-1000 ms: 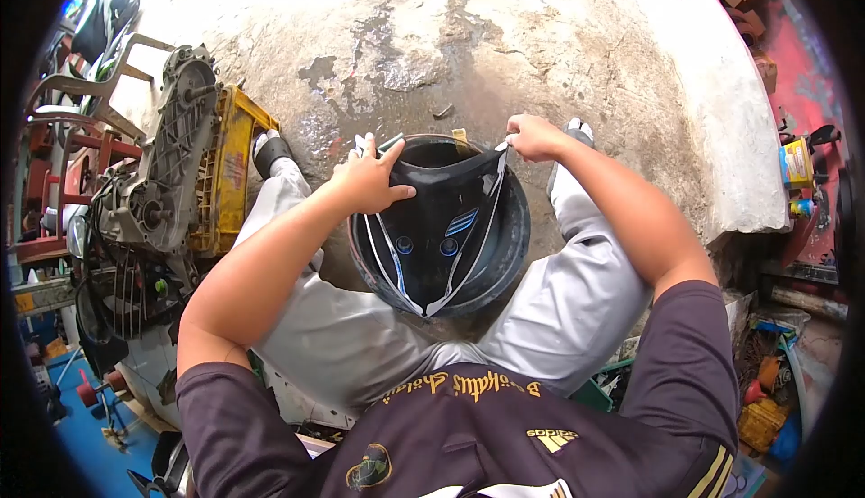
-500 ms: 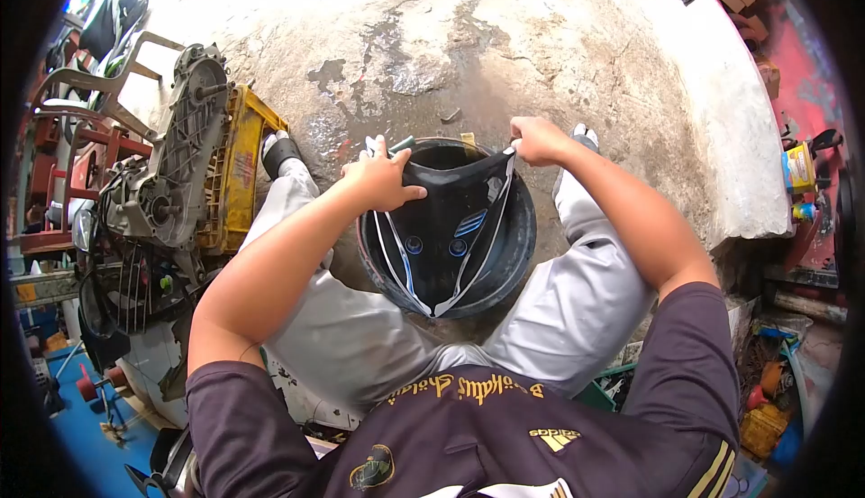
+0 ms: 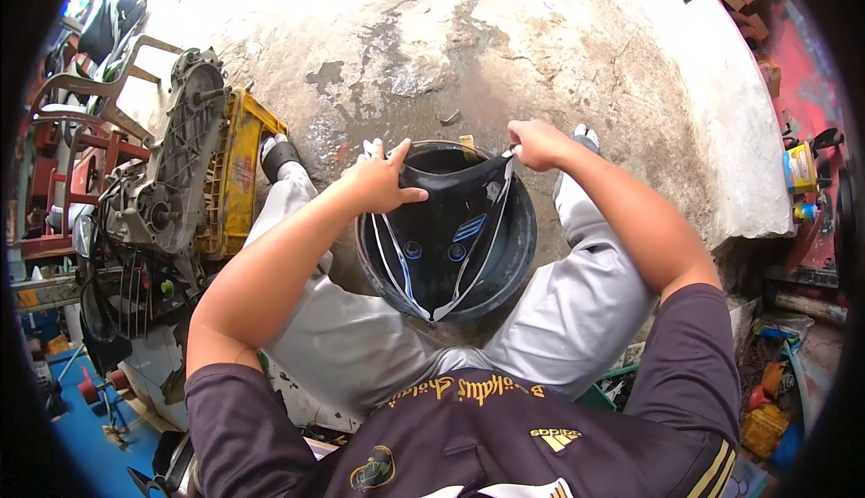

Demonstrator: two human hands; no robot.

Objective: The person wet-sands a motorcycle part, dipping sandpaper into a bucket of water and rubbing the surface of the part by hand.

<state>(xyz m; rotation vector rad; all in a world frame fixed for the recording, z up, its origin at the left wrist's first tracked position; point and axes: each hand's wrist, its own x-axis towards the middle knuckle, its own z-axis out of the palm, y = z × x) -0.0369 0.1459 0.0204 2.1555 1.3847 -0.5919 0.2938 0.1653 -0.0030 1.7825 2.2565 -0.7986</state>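
A glossy black motorcycle fairing panel with white edges, blue stripes and two round holes leans in a round black tub between my knees. Its pointed end faces me. My left hand grips the upper left corner, thumb on the glossy face and the other fingers spread around the edge. At the upper right corner, my right hand pinches the panel's tip with curled fingers. The far undersides of both corners are hidden.
To the left stand a yellow crate, a metal engine casing and a brown chair. Wet concrete floor stretches ahead. A yellow tin and a white ledge are on the right.
The panel has tilted slightly, its pointed end shifting a little toward me. A grey-green rod by my left fingers no longer shows. My right hand has barely moved.
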